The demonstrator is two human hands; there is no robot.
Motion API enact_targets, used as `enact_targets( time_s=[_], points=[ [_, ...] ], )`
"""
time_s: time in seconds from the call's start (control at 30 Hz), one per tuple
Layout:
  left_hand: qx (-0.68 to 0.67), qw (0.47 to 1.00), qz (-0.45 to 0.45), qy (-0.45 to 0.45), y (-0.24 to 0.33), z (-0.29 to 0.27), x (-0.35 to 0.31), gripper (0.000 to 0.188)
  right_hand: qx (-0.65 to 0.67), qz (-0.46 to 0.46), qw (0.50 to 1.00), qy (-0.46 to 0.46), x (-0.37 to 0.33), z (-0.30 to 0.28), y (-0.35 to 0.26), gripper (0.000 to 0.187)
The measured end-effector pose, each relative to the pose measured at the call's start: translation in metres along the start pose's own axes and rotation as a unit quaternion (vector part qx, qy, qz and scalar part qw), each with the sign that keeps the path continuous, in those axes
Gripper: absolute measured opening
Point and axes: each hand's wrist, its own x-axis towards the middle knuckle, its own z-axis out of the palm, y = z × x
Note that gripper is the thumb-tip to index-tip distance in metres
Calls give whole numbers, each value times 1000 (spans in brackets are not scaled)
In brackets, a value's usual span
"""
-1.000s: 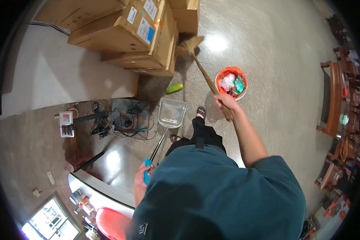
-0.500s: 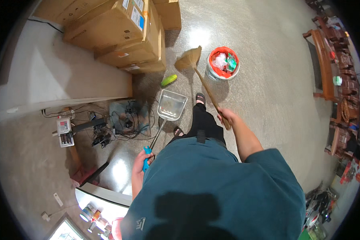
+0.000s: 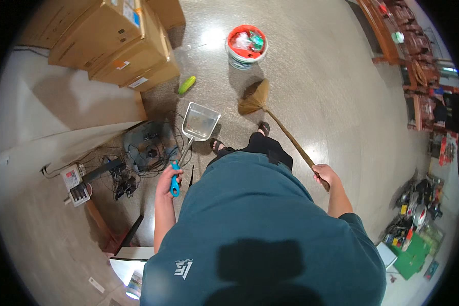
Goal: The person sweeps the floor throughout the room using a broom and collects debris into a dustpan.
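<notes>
My left hand [image 3: 167, 180] is closed around the blue grip of a long-handled dustpan [image 3: 201, 123]. Its pale, shallow pan is at floor level ahead of my feet, to the left. In my right hand [image 3: 326, 174] is the upper end of a broom [image 3: 294, 141] with a brown stick. The fan of tan bristles [image 3: 255, 98] spreads out ahead of my right foot, apart from the pan. An elongated yellow-green object [image 3: 187, 85], like a gourd, lies on the floor beyond the dustpan. Farther out stands a round bin [image 3: 245, 62] with a red liner and crumpled plastic inside.
Stacked cardboard boxes [image 3: 130, 58] stand at the far left beside a white wall. Tangled black cables [image 3: 126, 181] and a grey-white box-shaped device [image 3: 76, 184] are at left. Wooden furniture [image 3: 377, 30] lines the far right. Piled goods and a green box [image 3: 412, 257] sit at lower right.
The broom's bristles have swung from left of the bin to the near side of it, and my right hand has moved outward to the right. The view has shifted too. Both grips are kept.
</notes>
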Motion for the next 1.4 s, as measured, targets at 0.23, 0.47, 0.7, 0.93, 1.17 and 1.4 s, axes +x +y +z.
enact_targets(
  time_s=[0.23, 0.47, 0.7, 0.93, 1.17, 1.4],
  points=[
    [36, 999, -30, 11, -10, 33, 7, 37, -23, -84, 993, 77, -30, -13, 60, 16],
    [54, 997, -55, 6, -24, 97, 8, 23, 97, -184, 976, 69, -16, -46, 77, 22],
    [-13, 997, -79, 12, -62, 155, 4, 22, 262, -136, 955, -18, 59, -119, -9, 27],
    [-22, 998, -35, 45, -108, 215, -15, 20, 316, -99, 939, -90, 154, -135, 23, 32],
    [1, 999, -38, 4, -119, 211, -12, 25, 397, 70, 900, -163, 129, -64, 188, 40],
    [120, 989, -83, -14, -89, 212, 38, 28, 397, 92, 897, -168, 35, -30, 223, 29]
  ],
)
